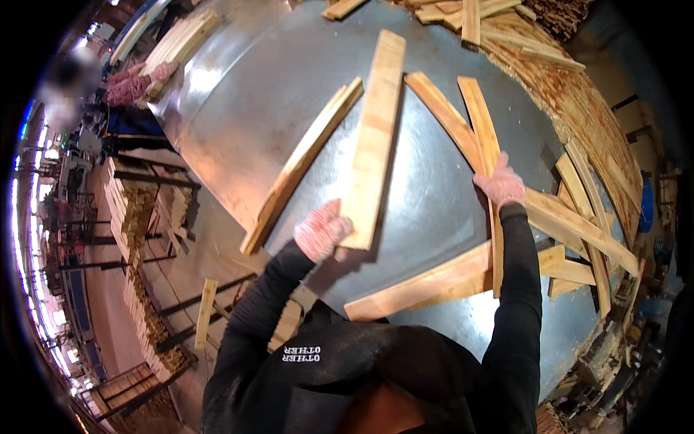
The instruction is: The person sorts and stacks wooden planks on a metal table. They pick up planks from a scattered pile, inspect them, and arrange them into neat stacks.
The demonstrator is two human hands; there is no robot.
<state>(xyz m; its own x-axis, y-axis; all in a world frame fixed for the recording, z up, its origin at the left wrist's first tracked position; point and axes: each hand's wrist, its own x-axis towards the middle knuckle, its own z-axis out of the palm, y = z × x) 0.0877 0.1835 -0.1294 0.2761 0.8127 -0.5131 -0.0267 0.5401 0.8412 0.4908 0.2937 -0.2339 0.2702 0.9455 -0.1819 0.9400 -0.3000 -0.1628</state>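
Observation:
My left hand (322, 231), in a pink-and-white knit glove, is closed on the near end of a long pale wooden board (376, 137). The board points away from me, above a shiny metal table (275, 94). My right hand (502, 186), gloved alike, is closed around a narrow wooden strip (480, 116) at about its middle. That strip crosses another wooden slat (444, 116) and a wide board (426, 282) lying along the near side. Left of my left hand, a darker-edged wooden plank (303, 166) reaches past the table's edge.
More boards (578, 224) lie crossed at the right, beside a rough wood-chip-covered surface (578, 108). Loose pieces (470, 22) lie at the far edge. A co-worker's gloved hands (137, 83) hold several boards (181, 43) at far left. Stacked wood (130, 217) stands on racks beyond the table.

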